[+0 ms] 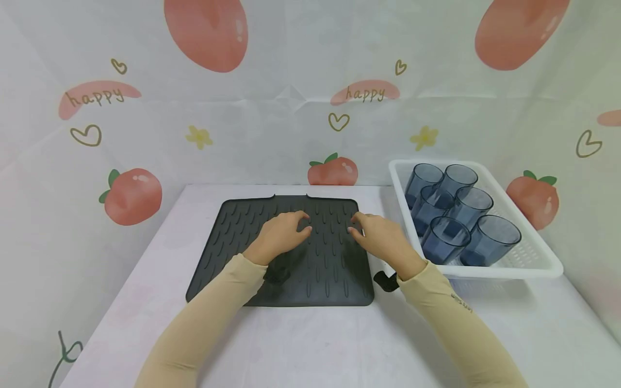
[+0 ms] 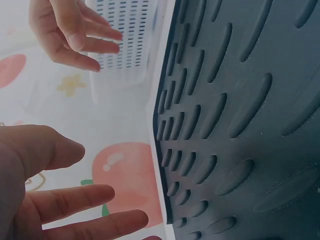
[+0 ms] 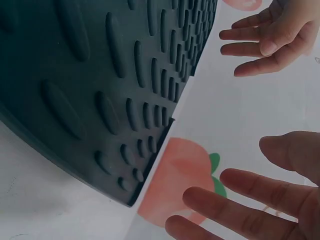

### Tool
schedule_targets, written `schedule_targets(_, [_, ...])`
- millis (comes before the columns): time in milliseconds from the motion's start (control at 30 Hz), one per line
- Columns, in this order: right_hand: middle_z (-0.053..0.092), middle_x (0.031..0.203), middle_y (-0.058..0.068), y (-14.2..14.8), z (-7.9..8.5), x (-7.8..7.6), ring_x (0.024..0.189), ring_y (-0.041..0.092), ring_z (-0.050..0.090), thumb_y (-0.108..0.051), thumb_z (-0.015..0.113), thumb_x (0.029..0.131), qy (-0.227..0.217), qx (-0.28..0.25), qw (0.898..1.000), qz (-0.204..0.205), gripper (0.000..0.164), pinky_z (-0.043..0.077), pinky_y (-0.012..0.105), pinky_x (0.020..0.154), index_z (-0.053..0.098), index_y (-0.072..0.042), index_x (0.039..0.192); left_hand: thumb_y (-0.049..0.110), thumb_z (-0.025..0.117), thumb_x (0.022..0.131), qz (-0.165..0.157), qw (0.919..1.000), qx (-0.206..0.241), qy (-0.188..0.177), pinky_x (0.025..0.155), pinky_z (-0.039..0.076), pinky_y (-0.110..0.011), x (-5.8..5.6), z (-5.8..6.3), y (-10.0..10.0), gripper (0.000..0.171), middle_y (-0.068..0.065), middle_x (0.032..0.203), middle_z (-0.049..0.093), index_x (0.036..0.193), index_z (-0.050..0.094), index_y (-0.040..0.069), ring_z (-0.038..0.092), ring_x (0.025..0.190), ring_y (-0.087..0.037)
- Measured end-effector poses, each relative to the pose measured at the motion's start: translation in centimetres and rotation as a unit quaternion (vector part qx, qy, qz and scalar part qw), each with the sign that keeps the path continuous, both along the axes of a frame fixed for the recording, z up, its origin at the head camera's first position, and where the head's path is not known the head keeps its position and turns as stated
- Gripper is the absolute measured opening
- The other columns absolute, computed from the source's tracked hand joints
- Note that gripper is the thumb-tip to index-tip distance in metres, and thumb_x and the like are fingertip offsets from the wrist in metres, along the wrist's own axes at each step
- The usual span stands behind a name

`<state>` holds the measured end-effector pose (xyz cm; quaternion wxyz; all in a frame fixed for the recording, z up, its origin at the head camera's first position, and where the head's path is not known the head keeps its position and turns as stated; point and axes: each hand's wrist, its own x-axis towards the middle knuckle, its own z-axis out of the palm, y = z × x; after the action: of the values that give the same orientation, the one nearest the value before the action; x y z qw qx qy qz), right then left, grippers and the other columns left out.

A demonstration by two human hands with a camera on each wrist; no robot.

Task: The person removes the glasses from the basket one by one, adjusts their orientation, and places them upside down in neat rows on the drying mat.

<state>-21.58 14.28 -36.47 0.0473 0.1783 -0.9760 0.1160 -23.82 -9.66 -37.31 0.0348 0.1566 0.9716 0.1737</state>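
Note:
A black ridged drying mat (image 1: 310, 269) lies flat on the white table. Above its middle hovers my left hand (image 1: 281, 234), fingers spread and loosely bent, nothing in them. My right hand (image 1: 385, 240) is over the mat's right edge, thumb and fingers apart and holding nothing. The fingertips of the two hands face each other across a gap. In the left wrist view the left fingers (image 2: 75, 200) show separated; the right wrist view shows the right fingers (image 3: 250, 205) spread too. To the right of the right hand, blue-tinted glasses (image 1: 490, 240) stand tilted in a white plastic basket (image 1: 533, 258).
The basket sits at the table's right side, close to the right forearm. Behind the white table (image 1: 310, 345) hangs a backdrop cloth (image 1: 271, 129) printed with peaches, hearts and flowers. A black strap piece (image 1: 386, 281) shows at the right wrist.

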Motion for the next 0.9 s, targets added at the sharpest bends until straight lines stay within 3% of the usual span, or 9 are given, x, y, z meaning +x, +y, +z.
schedule_targets(167, [0.071, 0.1, 0.005, 0.0, 0.4, 0.3, 0.085, 0.021, 0.067, -0.034, 0.058, 0.097, -0.005, -0.024, 1.0, 0.009, 0.03, 0.053, 0.039, 0.068, 0.063, -0.01, 0.116, 0.036, 0.057, 0.096, 0.003, 1.0, 0.006, -0.007, 0.056, 0.047, -0.03, 0.1, 0.0, -0.1, 0.039, -0.005, 0.116, 0.066, 0.131, 0.058, 0.017, 0.058, 0.062, -0.012])
schedule_targets(367, [0.071, 0.104, 0.003, 0.1, 1.2, 0.8, 0.078, 0.018, 0.064, -0.033, 0.057, 0.098, -0.014, -0.069, 0.997, 0.013, 0.033, 0.05, 0.034, 0.061, 0.061, -0.01, 0.122, 0.035, 0.056, 0.096, 0.0, 0.9999, 0.015, -0.009, 0.052, 0.045, -0.029, 0.2, 0.1, -0.2, 0.038, -0.005, 0.115, 0.066, 0.13, 0.059, 0.017, 0.057, 0.058, -0.012])
schedule_targets(467, [0.07, 0.109, 0.005, 0.3, 1.7, 1.3, 0.088, 0.021, 0.066, -0.033, 0.056, 0.098, -0.011, -0.088, 0.996, 0.012, 0.035, 0.052, 0.036, 0.066, 0.058, -0.011, 0.126, 0.036, 0.056, 0.096, -0.001, 0.9997, 0.022, -0.011, 0.051, 0.044, -0.029, 0.2, 0.1, -0.3, 0.039, -0.005, 0.114, 0.066, 0.13, 0.059, 0.017, 0.056, 0.057, -0.012])
schedule_targets(633, [0.067, 0.12, 0.008, 0.9, 2.5, 2.1, 0.108, 0.027, 0.065, -0.038, 0.055, 0.098, 0.017, -0.102, 0.995, 0.003, 0.041, 0.054, 0.043, 0.073, 0.053, -0.016, 0.133, 0.036, 0.056, 0.096, -0.001, 0.9991, 0.035, -0.022, 0.051, 0.044, -0.029, 0.2, -0.1, -0.5, 0.038, -0.004, 0.113, 0.066, 0.129, 0.059, 0.018, 0.056, 0.057, -0.012])
schedule_targets(767, [0.065, 0.125, 0.007, 1.6, 2.7, 2.7, 0.098, 0.027, 0.067, -0.04, 0.057, 0.097, 0.058, -0.119, 0.991, -0.002, 0.046, 0.052, 0.039, 0.064, 0.049, -0.019, 0.137, 0.036, 0.055, 0.097, -0.006, 0.9983, 0.05, -0.028, 0.058, 0.049, -0.031, 0.2, -0.4, -0.6, 0.038, -0.003, 0.113, 0.067, 0.129, 0.059, 0.018, 0.062, 0.068, -0.012])
schedule_targets(900, [0.064, 0.128, 0.008, 2.4, 3.0, 3.3, 0.102, 0.029, 0.065, -0.036, 0.062, 0.095, 0.099, -0.148, 0.984, -0.002, 0.051, 0.051, 0.041, 0.067, 0.048, -0.018, 0.14, 0.037, 0.055, 0.097, -0.013, 0.9969, 0.07, -0.032, 0.069, 0.053, -0.035, 0.4, -0.6, -0.8, 0.037, -0.001, 0.112, 0.068, 0.129, 0.06, 0.019, 0.066, 0.087, -0.015])
